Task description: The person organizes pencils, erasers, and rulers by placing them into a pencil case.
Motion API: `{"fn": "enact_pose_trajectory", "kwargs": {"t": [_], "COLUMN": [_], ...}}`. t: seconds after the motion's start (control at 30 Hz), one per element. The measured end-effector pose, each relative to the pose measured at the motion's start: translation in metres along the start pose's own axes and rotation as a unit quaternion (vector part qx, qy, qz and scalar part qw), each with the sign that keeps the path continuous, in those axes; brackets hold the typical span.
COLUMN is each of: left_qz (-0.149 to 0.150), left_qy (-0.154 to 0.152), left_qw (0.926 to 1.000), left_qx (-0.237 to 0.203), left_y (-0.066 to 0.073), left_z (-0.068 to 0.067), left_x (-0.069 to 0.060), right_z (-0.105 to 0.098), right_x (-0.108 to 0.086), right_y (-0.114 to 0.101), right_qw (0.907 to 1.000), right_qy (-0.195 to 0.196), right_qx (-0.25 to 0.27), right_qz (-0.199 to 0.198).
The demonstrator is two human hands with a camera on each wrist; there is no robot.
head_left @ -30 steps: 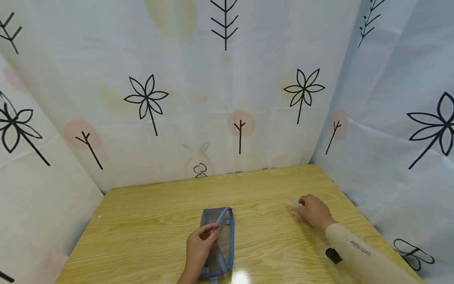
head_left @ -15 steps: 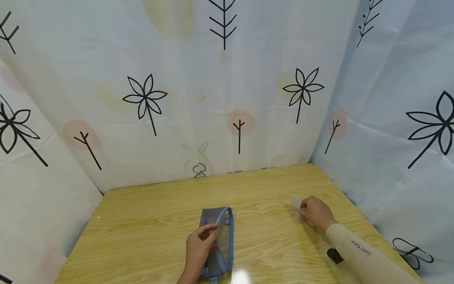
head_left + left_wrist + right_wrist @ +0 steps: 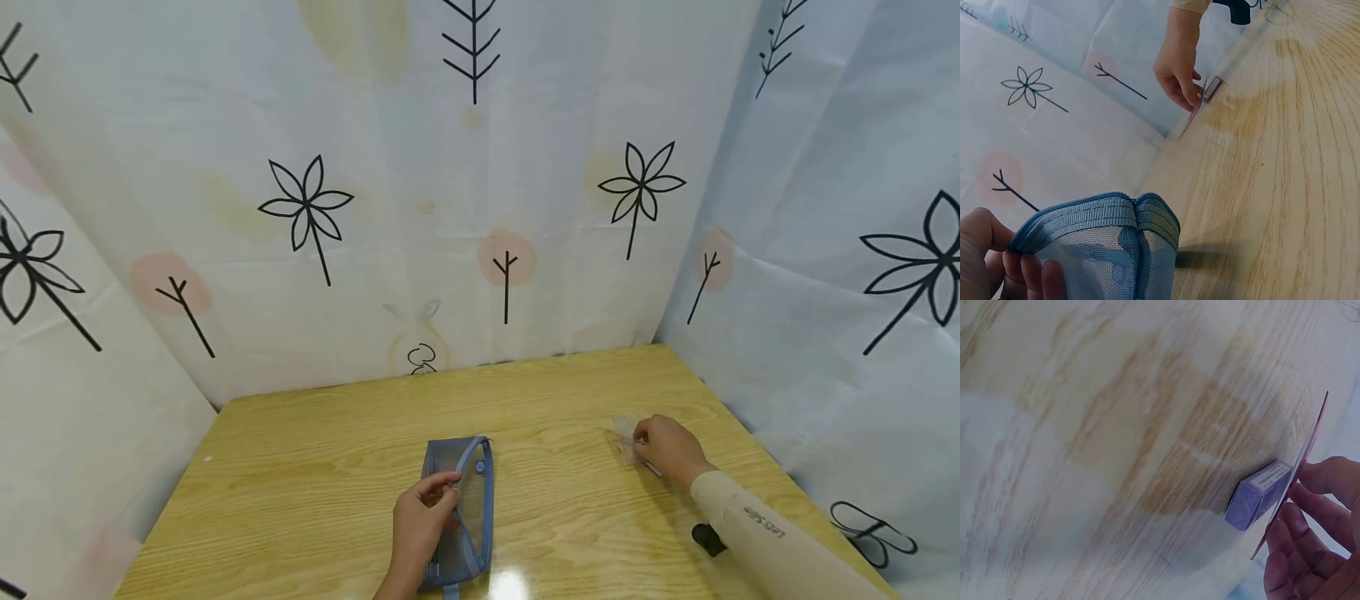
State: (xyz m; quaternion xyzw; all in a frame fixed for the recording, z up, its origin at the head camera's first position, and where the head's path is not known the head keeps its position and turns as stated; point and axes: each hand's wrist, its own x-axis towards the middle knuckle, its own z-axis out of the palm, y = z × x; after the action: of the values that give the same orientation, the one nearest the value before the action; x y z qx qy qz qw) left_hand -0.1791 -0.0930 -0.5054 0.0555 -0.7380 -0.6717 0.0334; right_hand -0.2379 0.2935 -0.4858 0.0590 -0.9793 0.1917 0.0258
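At 6 o'clock on the head view, blue mesh pouch [image 3: 480, 521] on desk [image 3: 322, 483], zipped edge gaping. Left hand [image 3: 422, 523] on its near-left side, grip clamped: thumb and fingers pinch the pouch rim. At 4 o'clock, right hand [image 3: 670, 450], cream sleeve [image 3: 765, 529] behind it; grip clamped too, pinching a thin sheet [image 3: 619, 450], seen nearly edge-on from the right wrist. Purple box [image 3: 1247, 508] at 4 o'clock in that view, just beside sheet; contact can't be told. Printed backdrop [image 3: 420, 275] at 12 o'clock.
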Motion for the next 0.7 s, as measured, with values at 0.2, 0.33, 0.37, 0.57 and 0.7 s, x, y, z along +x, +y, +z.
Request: {"fn": "enact_pose_trajectory", "kwargs": {"t": [0.2,0.33,0.37,0.57,0.7], "left_qz": [-0.001,-0.001,-0.001,-0.002,-0.002], "left_qy": [0.000,-0.003,-0.003,-0.003,-0.003], "left_qw": [1.0000,1.0000,1.0000,1.0000,1.0000], "left_qx": [0.001,0.001,0.001,-0.003,-0.001], "left_y": [0.0000,0.0001,0.0002,0.0014,0.0020], "left_z": [0.0000,0.0002,0.0002,0.0000,0.0000], "left_x": [0.0008,0.0015,0.0016,0.0014,0.0013], "right_z": [0.0007,0.0007,0.0008,0.0006,0.0000], "right_x": [0.0005,0.0011,0.0015,0.0025,0.0020], "right_y": [0.0000,-0.0016,-0.0019,-0.0040,-0.0059], "right_qw": [0.9999,0.9999,0.9998,0.9997,0.9997], "right_qy": [-0.003,-0.003,-0.003,-0.004,-0.005], "right_qx": [-0.007,-0.014,-0.015,-0.021,-0.022], "right_qz": [0.007,0.009,0.011,0.009,0.005]}}
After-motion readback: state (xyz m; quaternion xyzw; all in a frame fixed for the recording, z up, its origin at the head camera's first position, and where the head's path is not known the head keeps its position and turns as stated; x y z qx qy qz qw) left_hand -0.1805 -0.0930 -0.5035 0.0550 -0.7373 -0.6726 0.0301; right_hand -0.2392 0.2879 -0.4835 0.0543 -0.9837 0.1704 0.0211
